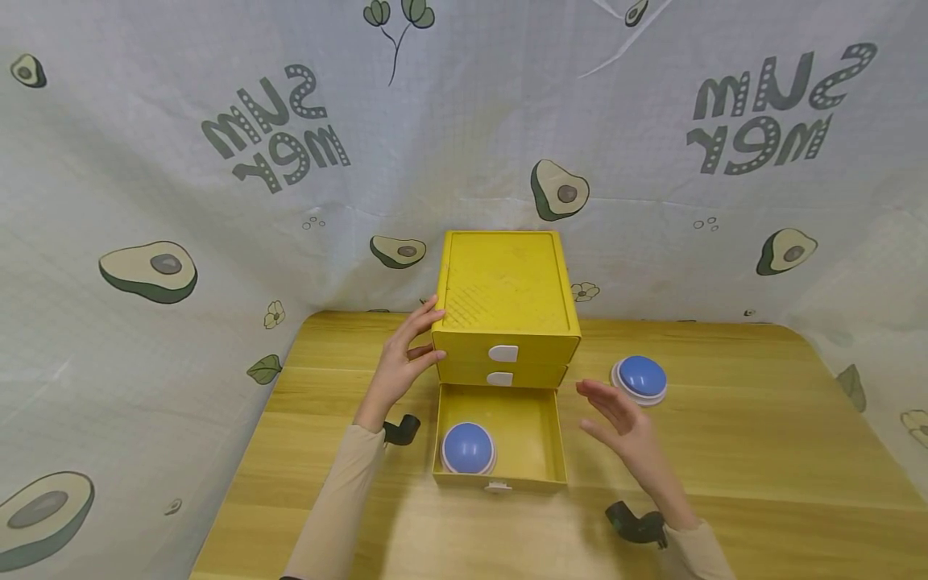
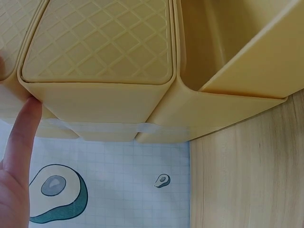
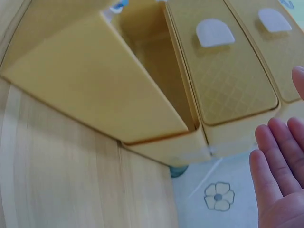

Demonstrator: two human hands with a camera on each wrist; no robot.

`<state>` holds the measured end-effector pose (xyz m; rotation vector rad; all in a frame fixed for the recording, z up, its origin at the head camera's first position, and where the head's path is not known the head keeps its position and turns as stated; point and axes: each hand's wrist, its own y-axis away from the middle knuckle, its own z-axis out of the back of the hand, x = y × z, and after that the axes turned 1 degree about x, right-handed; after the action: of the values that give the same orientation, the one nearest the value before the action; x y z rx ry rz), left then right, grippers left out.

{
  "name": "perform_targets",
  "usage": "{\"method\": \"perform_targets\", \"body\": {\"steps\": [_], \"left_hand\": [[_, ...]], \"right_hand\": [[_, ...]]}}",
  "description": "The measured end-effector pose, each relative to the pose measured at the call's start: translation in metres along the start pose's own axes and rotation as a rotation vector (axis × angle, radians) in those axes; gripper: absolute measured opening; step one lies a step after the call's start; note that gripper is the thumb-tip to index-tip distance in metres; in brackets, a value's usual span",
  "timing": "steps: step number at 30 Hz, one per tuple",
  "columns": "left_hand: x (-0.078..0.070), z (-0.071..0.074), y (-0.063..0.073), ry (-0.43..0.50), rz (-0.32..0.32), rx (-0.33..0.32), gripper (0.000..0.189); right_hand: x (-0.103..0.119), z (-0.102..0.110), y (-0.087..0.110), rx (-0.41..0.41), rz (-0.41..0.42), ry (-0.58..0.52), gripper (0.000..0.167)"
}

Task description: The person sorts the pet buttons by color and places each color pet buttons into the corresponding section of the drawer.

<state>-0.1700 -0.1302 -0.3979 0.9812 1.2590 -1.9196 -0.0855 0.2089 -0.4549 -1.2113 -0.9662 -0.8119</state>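
Note:
A yellow cabinet [image 1: 507, 282] with stacked drawers stands at the back of the table. Its bottom drawer [image 1: 529, 435] is pulled out, while the two above are closed and carry white tabs [image 3: 215, 33]. Inside the pulled-out drawer, at its front left, sits a blue domed button [image 1: 467, 448] on a white base. My left hand [image 1: 399, 354] touches the cabinet's left side near the front, fingers extended. To the right of the cabinet, my right hand [image 1: 619, 427] is held apart from it, fingers straight and nothing in them. A second blue domed button [image 1: 642, 377] lies beyond that hand.
The wooden table [image 1: 761, 435] extends to both sides of the cabinet. A pale cloth [image 1: 464, 145] printed with avocados and lettering hangs behind it. Dark curved pieces [image 1: 634, 524] are attached at both wrists.

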Motion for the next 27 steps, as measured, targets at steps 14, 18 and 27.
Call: {"method": "perform_targets", "body": {"steps": [14,18,27], "left_hand": [[0.002,0.000,0.000,-0.006,-0.005,0.002,0.053],[0.002,0.000,0.000,-0.009,0.000,0.002,0.053],[0.001,0.000,0.000,-0.009,0.004,0.001,0.053]], "right_hand": [[-0.006,0.031,0.006,-0.039,-0.007,0.085,0.052],[-0.010,0.038,0.008,-0.047,-0.054,0.140,0.052],[-0.019,0.056,0.006,-0.078,-0.078,0.198,0.054]]}}
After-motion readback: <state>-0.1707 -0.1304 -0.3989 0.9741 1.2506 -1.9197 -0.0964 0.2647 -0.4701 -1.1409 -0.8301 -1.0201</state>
